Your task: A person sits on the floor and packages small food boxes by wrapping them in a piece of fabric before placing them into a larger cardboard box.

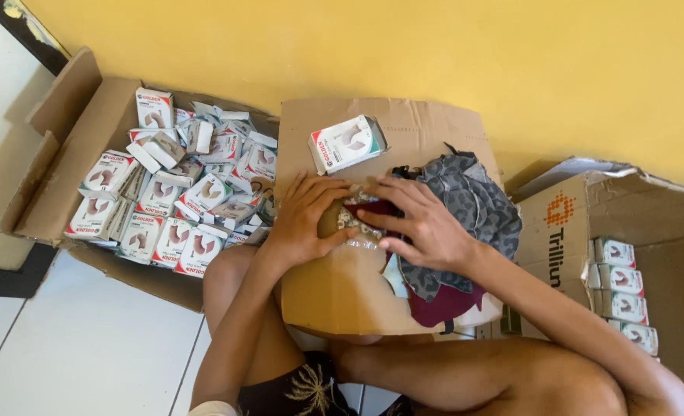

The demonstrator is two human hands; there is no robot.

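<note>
- A person is sitting on a white tiled floor (88, 339), viewed from above, with a flat sheet of brown cardboard (342, 293) resting across the lap as a work surface.
- Both hands are meeting at the middle of that sheet over a small item in a clear plastic wrapper (357, 223), dark red and patterned; what exactly it is cannot be told.
- The left hand (307, 219) is lying on the wrapped item's left end, fingers curled down around it, pressing rather than lifting.
- The right hand (419, 223) is coming in from the right, fingers stretched flat and pointing left, fingertips lying on top of the item.
- The item's long axis is running left to right, directly between the two hands; both are touching it, neither nearer.
- A small white carton (347, 143) is lying just beyond the hands, toward the yellow wall.
- A heap of grey patterned and maroon garments (465, 216) is lying just right of the right hand, under its wrist.
- An open box of many white cartons (172, 200) is sitting at the left; another box (627, 254) at the right is holding a row of the same.
</note>
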